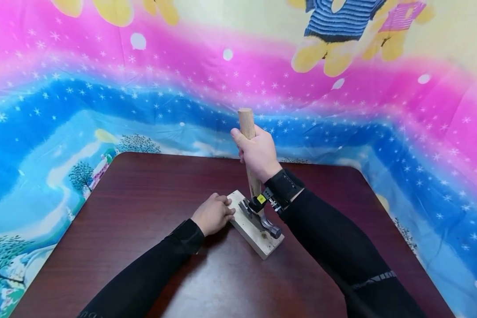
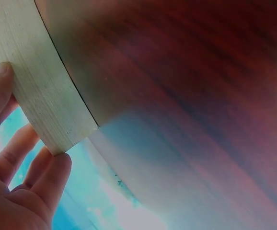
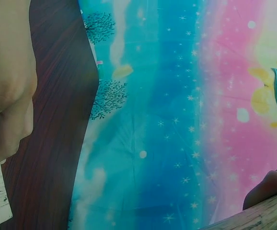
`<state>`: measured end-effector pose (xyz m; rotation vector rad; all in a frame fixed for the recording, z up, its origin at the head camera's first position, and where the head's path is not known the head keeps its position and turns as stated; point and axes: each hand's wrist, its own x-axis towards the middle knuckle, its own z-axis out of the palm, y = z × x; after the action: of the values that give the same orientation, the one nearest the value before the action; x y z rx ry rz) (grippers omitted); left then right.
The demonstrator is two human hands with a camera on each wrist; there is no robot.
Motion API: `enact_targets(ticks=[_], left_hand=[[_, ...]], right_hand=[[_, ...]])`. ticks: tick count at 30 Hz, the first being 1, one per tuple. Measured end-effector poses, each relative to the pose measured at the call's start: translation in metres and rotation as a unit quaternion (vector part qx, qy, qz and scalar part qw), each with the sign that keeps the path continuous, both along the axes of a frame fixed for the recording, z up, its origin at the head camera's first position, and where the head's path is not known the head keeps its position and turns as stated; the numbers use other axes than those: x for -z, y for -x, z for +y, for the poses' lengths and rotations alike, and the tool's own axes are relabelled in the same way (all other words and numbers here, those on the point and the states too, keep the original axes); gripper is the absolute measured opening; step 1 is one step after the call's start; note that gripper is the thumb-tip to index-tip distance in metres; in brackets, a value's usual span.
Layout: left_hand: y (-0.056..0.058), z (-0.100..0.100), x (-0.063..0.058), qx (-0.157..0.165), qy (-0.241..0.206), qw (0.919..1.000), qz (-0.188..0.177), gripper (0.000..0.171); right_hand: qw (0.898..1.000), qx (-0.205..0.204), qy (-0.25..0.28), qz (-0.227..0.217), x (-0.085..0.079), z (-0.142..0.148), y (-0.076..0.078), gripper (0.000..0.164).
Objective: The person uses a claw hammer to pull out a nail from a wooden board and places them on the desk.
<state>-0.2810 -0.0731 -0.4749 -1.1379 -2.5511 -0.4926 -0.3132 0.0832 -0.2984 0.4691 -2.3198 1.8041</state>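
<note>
A pale rectangular wooden block (image 1: 249,236) lies on the table. My left hand (image 1: 212,215) holds its far left end; in the left wrist view, thumb and fingers lie along the block's (image 2: 38,72) edge and end. My right hand (image 1: 260,150) grips the wooden handle of a claw hammer (image 1: 252,181), which stands nearly upright. Its metal head rests at the block's top, partly behind the wrist camera. Whether the claw is on a nail, I cannot tell. The handle (image 3: 268,215) and right thumb (image 3: 268,189) show at lower right in the right wrist view.
Beneath the block is a dark red-brown table (image 1: 143,212) with rounded far corners. A colourful printed cloth (image 1: 206,79) with bears, snowflakes and trees hangs behind it and along its sides. A dark mark, perhaps a knot, shows near the block's close end.
</note>
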Motion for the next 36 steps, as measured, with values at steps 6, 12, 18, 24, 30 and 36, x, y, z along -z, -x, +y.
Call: enact_targets(ticks=[6,12,18,24,30,36], left_hand=[[0.0,0.001,0.0,0.003,0.001,1.0,0.003,0.009],[0.0,0.001,0.001,-0.003,0.004,1.0,0.003,0.009],[0.0,0.0,0.0,-0.004,0.013,0.9999,0.006,0.009],[-0.001,0.001,0.001,0.0,0.006,1.0,0.006,0.011],[-0.001,0.001,0.001,0.0,0.011,0.9999,0.011,0.012],[-0.001,0.0,0.001,0.007,0.007,0.9998,0.018,0.01]], right_hand=[[1.0,0.005,0.0,0.008,0.0,0.004,-0.006,0.041],[0.999,0.0,0.035,0.032,0.001,0.014,-0.015,0.037],[0.996,0.007,0.058,0.065,0.002,0.026,-0.028,0.034],[0.994,-0.01,0.08,0.074,0.004,0.032,-0.035,0.032],[0.987,-0.023,0.122,0.099,0.006,0.04,-0.044,0.03],[0.977,-0.028,0.176,0.115,0.009,0.049,-0.056,0.028]])
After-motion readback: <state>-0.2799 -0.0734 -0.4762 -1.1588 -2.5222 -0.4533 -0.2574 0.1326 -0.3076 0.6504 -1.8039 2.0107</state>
